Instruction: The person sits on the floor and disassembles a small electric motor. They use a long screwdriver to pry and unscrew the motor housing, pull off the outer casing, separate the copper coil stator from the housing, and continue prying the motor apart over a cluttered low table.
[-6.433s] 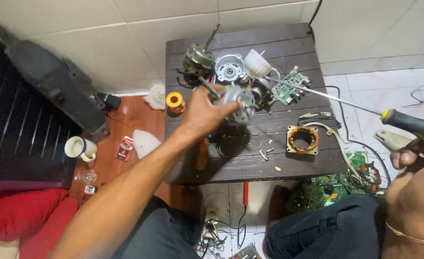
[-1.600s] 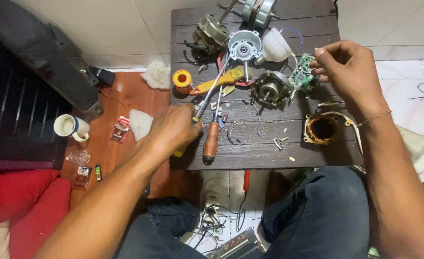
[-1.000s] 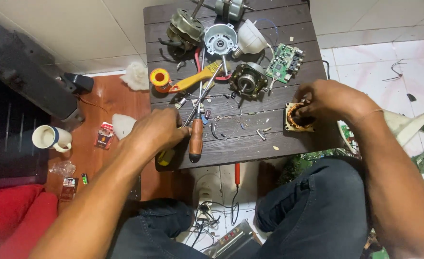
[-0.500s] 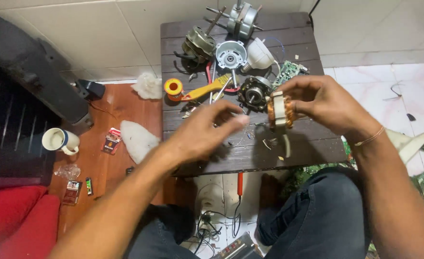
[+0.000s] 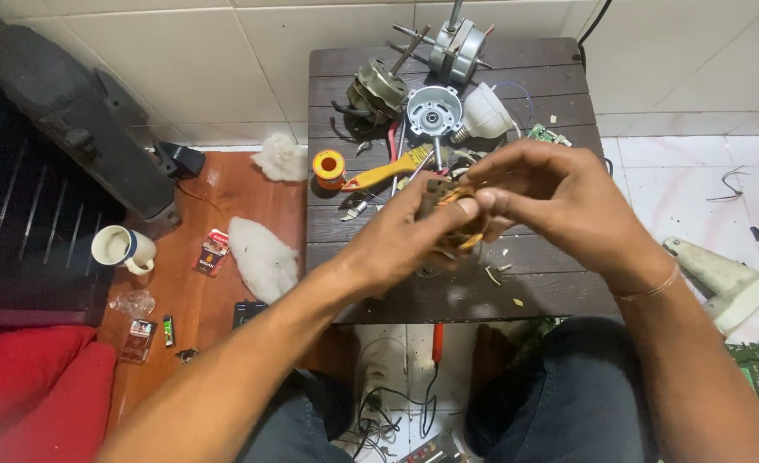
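Small red-white packets on floor

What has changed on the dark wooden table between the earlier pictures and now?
The right hand picked the copper-wound motor stator up off the dark wooden table. The left hand let go of the screwdriver and joined it; both now hold the stator above the table. The yellow solder spool and round silver motor cover stayed put.

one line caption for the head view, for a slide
Both hands, left hand and right hand, hold a copper-wound motor stator above a dark wooden table strewn with motor parts.
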